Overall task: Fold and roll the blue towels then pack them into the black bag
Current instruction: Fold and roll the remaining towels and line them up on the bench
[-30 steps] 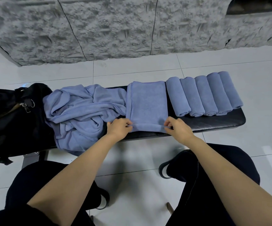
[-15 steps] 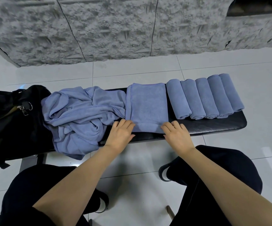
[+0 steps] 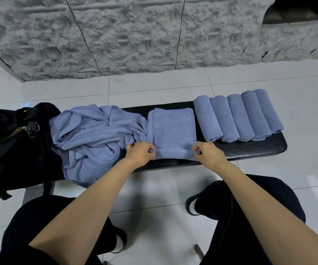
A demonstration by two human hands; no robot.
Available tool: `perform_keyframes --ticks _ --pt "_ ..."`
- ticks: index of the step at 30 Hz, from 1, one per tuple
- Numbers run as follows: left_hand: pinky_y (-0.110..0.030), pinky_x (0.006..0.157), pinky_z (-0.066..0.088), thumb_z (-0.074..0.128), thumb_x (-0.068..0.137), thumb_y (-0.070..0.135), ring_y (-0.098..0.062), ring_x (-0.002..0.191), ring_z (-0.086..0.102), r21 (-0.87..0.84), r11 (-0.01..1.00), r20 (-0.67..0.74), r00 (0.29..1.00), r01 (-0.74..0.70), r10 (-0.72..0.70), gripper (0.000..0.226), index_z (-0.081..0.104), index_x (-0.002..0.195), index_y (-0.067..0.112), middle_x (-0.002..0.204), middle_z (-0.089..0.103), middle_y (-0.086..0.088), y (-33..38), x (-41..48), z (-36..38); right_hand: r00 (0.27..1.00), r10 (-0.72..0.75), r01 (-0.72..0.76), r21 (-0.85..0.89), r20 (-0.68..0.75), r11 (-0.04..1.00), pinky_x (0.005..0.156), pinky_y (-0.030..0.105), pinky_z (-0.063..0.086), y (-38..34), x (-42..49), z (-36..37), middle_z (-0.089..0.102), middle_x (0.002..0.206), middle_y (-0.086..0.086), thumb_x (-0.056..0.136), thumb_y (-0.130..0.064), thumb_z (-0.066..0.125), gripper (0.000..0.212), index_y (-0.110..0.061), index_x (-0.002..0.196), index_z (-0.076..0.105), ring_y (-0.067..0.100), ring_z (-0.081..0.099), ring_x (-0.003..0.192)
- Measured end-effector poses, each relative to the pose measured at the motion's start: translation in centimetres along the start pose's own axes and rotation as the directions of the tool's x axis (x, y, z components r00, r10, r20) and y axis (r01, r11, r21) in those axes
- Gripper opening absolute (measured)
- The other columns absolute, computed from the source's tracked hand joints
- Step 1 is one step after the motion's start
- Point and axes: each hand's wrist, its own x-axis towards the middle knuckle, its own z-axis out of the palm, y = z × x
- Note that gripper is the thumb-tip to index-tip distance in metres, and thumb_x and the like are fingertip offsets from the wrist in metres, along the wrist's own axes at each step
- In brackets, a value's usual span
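Observation:
A folded blue towel [image 3: 172, 127] lies flat across the middle of the black bench [image 3: 250, 148]. Its near edge is curled into a small roll. My left hand [image 3: 140, 153] pinches the left end of that roll and my right hand [image 3: 207, 153] pinches the right end. Several finished towel rolls [image 3: 236, 115] lie side by side on the bench's right part. A crumpled heap of blue towels [image 3: 97, 138] covers the bench left of the folded one. The black bag [image 3: 11, 142] sits at the far left, its top open.
The bench stands on a pale tiled floor [image 3: 154, 87] in front of a rough grey stone wall [image 3: 135, 35]. My knees in dark trousers and my shoes are below the bench's near edge.
Half a second ago both hands lay flat on the towel's near edge; now their fingers are curled and pinch it, and that edge has been turned up into a small roll.

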Motion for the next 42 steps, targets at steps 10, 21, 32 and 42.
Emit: perform_keyframes --ticks 10,21,32,42 --pt "-0.031 0.071 0.032 0.08 0.067 0.023 -0.022 0.078 0.057 0.506 0.833 -0.29 0.866 -0.222 0.407 0.024 0.069 0.084 0.011 0.086 0.064 -0.001 0.1 -0.3 2.2 0.828 -0.388 0.123 -0.543 -0.405 0.83 0.058 0.032 0.034 -0.8 -1.0 3.0 0.062 0.078 0.003 0.053 0.004 0.073 0.028 -0.009 0.076 0.066 0.028 0.055 0.073" --pt "-0.034 0.08 0.025 0.074 0.069 0.018 -0.022 0.088 0.055 0.526 0.819 -0.145 0.925 -0.229 0.352 0.024 0.067 0.092 0.016 0.085 0.065 0.001 0.9 -0.3 0.5 0.88 -0.352 0.165 -0.492 -0.317 0.855 0.056 0.031 0.036 -0.7 -0.2 1.0 0.056 0.055 0.002 0.042 0.007 0.072 0.042 -0.008 0.08 0.062 0.027 0.053 0.066" --pt "-0.029 0.085 0.027 0.053 0.088 0.01 -0.022 0.109 0.045 0.18 0.976 -0.273 0.947 -0.121 0.168 0.028 0.06 0.113 0.021 0.115 0.053 0.002 2.8 1.0 0.1 0.939 -0.192 0.067 -0.395 -0.287 0.916 0.067 0.033 0.037 -1.1 0.5 -0.5 0.063 0.096 0.005 0.068 0.002 0.07 0.035 -0.013 0.1 0.07 0.029 0.052 0.09" --pt "-0.03 0.079 0.046 0.085 0.053 0.016 -0.023 0.081 0.058 0.539 0.778 -0.193 0.852 -0.322 0.486 0.051 0.065 0.098 0.006 0.09 0.06 -0.006 2.1 0.5 2.2 0.863 -0.34 0.054 -0.601 -0.373 0.798 0.073 0.041 0.04 -0.8 -0.9 2.8 0.062 0.1 0.007 0.063 -0.023 0.077 0.054 -0.006 0.112 0.063 0.031 0.057 0.094"
